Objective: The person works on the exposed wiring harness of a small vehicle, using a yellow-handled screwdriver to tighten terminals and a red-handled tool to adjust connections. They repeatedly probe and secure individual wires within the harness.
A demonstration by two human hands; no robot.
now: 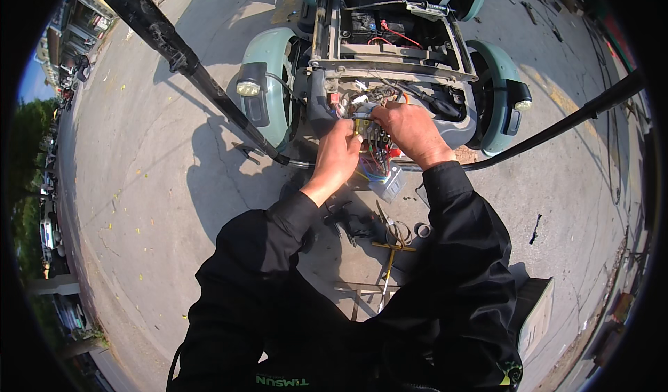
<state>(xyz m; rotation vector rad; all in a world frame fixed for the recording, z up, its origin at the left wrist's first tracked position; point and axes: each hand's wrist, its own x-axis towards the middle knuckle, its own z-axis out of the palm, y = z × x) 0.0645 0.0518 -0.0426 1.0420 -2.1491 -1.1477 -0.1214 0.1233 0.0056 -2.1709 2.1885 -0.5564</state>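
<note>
Both my hands work at a tangle of wires and connectors (pixel 379 139) in the open rear compartment of a small pale-green vehicle (pixel 268 48). At the tangle's left side, my left hand (pixel 335 157) is closed, its thumb and fingertips pinching wires beside a yellowish piece (pixel 362 126). From the right, my right hand (pixel 416 131) grips a grey wire bundle (pixel 367 116) between thumb and curled fingers. The fingers partly hide what they hold. Just below, coloured wires run to a clear plastic cover (pixel 387 185).
Above the compartment, a battery (pixel 363 23) with red cables sits in the metal frame (pixel 390 67). Black bars (pixel 229 107) slant past on both sides. On the ground lie scissors (pixel 399 233), a tape roll (pixel 423 230) and a yellow T-handled tool (pixel 392 258).
</note>
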